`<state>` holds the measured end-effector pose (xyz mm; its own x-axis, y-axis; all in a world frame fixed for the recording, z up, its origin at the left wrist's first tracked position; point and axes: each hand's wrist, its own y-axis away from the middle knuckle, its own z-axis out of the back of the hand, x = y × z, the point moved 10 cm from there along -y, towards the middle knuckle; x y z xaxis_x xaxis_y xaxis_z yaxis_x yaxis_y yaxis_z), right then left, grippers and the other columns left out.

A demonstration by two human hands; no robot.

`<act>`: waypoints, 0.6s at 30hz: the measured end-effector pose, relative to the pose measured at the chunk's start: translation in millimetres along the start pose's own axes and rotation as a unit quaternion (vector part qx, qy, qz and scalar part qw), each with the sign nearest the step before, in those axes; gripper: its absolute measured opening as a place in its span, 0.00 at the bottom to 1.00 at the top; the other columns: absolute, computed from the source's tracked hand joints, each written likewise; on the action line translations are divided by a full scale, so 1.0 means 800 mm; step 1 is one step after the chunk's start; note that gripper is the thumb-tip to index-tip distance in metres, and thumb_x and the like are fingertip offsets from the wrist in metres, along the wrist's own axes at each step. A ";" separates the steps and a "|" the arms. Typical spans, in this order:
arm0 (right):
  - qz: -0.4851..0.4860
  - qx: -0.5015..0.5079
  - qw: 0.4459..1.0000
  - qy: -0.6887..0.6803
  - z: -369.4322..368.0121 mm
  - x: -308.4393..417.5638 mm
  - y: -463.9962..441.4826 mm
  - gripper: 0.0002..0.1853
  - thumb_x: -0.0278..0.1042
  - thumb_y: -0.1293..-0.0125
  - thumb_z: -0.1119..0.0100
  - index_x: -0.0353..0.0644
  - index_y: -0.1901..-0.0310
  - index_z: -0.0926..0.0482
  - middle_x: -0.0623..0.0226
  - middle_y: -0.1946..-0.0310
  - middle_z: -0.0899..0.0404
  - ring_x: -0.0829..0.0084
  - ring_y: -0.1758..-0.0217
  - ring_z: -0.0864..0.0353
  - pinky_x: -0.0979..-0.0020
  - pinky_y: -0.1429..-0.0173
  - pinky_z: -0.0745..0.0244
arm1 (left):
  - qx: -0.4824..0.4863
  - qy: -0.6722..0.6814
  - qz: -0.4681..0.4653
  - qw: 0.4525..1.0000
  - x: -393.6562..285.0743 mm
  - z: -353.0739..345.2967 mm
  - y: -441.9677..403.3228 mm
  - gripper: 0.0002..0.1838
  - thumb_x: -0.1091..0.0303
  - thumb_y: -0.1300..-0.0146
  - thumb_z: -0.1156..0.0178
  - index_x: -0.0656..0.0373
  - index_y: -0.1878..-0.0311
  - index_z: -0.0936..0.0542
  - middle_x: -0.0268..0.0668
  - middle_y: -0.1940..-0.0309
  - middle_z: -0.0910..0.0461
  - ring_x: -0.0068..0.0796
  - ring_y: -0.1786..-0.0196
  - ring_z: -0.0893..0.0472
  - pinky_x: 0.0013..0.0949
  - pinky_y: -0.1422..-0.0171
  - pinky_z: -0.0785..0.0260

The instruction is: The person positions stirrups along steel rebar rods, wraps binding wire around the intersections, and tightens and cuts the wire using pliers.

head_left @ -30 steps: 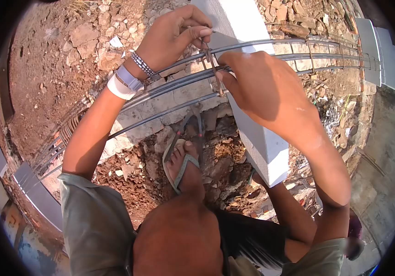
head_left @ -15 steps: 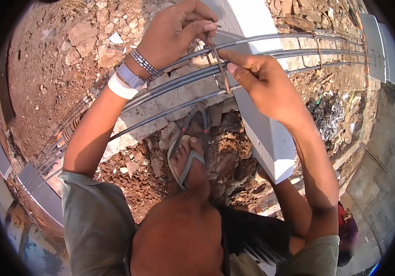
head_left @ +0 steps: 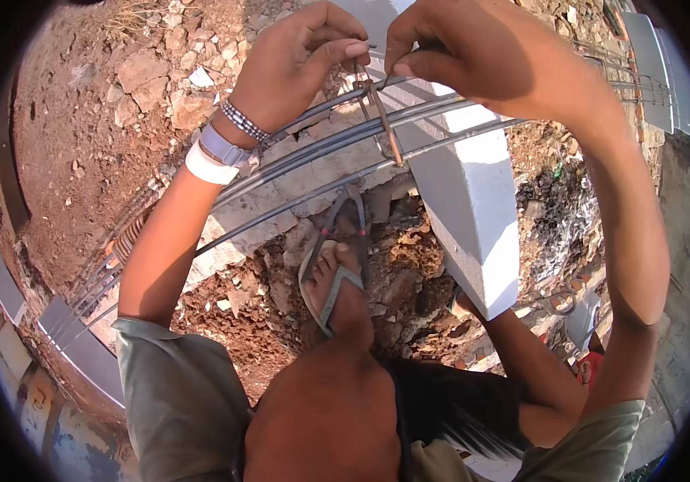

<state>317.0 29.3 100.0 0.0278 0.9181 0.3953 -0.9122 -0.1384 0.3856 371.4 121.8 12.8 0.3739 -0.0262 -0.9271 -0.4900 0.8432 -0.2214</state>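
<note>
My left hand (head_left: 301, 68) pinches a thin tie wire (head_left: 358, 71) between thumb and forefinger, just above the top steel bar. The wire loops where a rusty stirrup (head_left: 385, 124) crosses the long steel reinforcing bars (head_left: 313, 143). To the right of that joint, my right hand (head_left: 481, 60) is closed with its thumb and fingertips together at the top bar. Whatever is between those fingertips is too small to make out. Below the bars, a pair of pincers (head_left: 343, 215) with dark handles lies beside my sandalled foot (head_left: 333, 281).
A pale, smooth-faced block or post (head_left: 473, 217) runs under the bars towards my other leg. Broken stone and reddish soil (head_left: 80, 153) cover the ground. Grey panels (head_left: 80, 349) stand near the bars' left end, with another panel (head_left: 648, 72) at the right end.
My right hand has lifted off the stirrup's side and moved up and over to the top bar, its forearm swinging right. My left hand has barely moved and still pinches the wire.
</note>
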 end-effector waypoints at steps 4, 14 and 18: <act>0.024 0.047 0.999 0.013 0.011 -0.011 -0.043 0.13 0.34 0.37 0.31 0.42 0.51 0.10 0.55 0.63 0.10 0.60 0.58 0.12 0.59 0.51 0.21 | -0.017 -0.212 -0.139 0.967 -0.057 0.006 0.010 0.07 0.73 0.33 0.34 0.60 0.53 0.18 0.35 0.61 0.12 0.31 0.59 0.12 0.31 0.49 0.21; 0.235 0.202 0.948 0.069 -0.029 0.049 -0.116 0.12 0.31 0.34 0.34 0.39 0.51 0.12 0.56 0.61 0.11 0.64 0.58 0.13 0.64 0.52 0.21 | -0.006 -0.304 -0.216 0.928 -0.070 -0.008 0.016 0.14 0.72 0.36 0.31 0.54 0.48 0.17 0.34 0.64 0.11 0.38 0.66 0.12 0.36 0.66 0.22; 0.241 0.171 0.951 0.086 -0.023 0.055 -0.110 0.12 0.30 0.33 0.36 0.38 0.49 0.14 0.56 0.60 0.12 0.64 0.57 0.14 0.65 0.51 0.22 | -0.038 -0.345 -0.139 0.927 -0.065 0.003 0.009 0.13 0.59 0.32 0.32 0.45 0.47 0.18 0.31 0.70 0.12 0.36 0.69 0.12 0.37 0.71 0.24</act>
<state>391.1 88.6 68.4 -0.4548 0.7598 0.4646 -0.6140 -0.6454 0.4544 350.4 130.5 60.3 0.8963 0.1360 -0.4222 -0.3436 0.8148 -0.4669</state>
